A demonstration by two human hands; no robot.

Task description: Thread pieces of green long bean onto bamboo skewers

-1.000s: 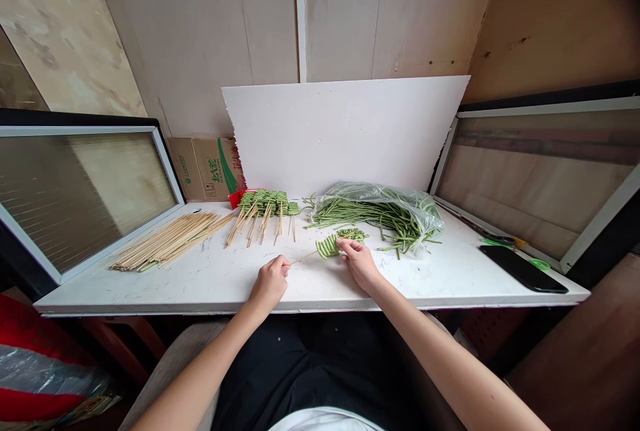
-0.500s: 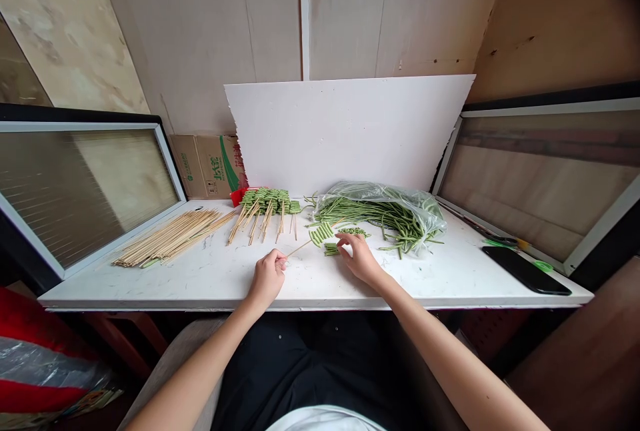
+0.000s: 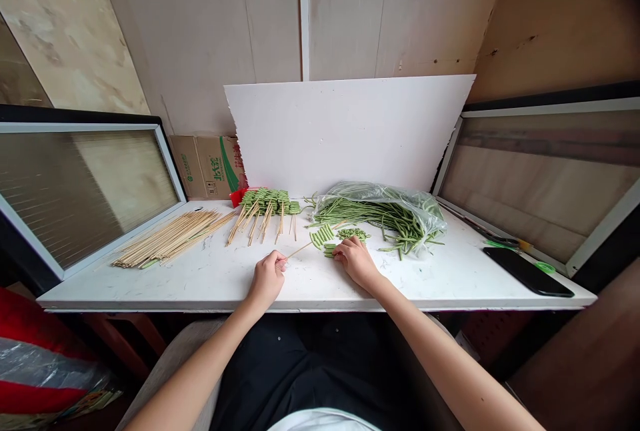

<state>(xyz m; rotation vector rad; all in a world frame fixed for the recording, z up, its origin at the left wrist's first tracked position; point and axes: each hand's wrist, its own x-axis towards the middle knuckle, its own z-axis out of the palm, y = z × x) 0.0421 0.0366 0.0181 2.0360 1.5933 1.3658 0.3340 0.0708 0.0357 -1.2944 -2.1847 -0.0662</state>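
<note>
My left hand (image 3: 269,278) is closed in a pinch on a thin wooden skewer (image 3: 300,249). At the skewer's far end sits a row of cut green bean pieces (image 3: 321,236), side by side. My right hand (image 3: 357,263) is closed, its fingertips down at a small group of loose bean pieces (image 3: 330,250) just right of the skewer. What lies between those fingertips is mostly hidden. Another little heap of cut beans (image 3: 353,234) lies right behind this hand.
Filled bean skewers (image 3: 265,203) are stacked at the back left, beside a pile of bare skewers (image 3: 173,236). Long green beans (image 3: 370,212) spill from a clear plastic bag (image 3: 425,208). Scissors (image 3: 500,239) and a black phone (image 3: 527,271) lie on the right of the white table (image 3: 210,288).
My right hand has moved slightly down and left onto the cut bean pieces, its fingers drawing together. My left hand keeps its hold on the skewer, almost still.
</note>
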